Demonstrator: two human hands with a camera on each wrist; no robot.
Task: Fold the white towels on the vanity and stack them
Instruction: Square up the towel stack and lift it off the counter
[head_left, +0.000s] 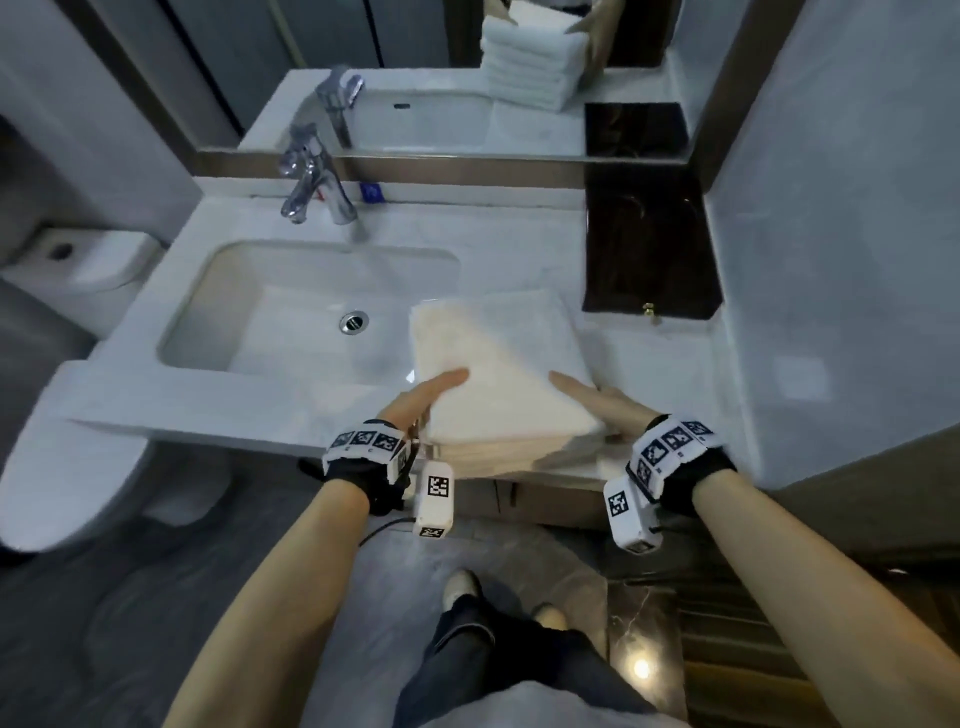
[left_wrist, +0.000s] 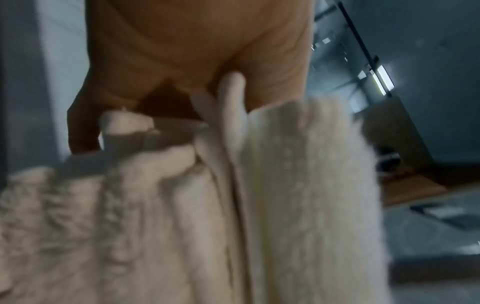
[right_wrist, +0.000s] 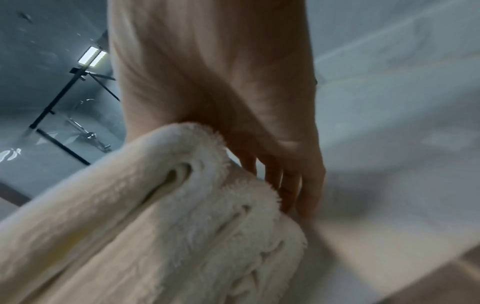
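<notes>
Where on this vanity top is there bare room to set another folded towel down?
Bare counter lies right of the towel stack, between it, the dark tray and the wall. A narrower strip runs behind the stack toward the tap. It is crowded at the front edge, where the left hand and right hand flank the stack beside the sink.
</notes>
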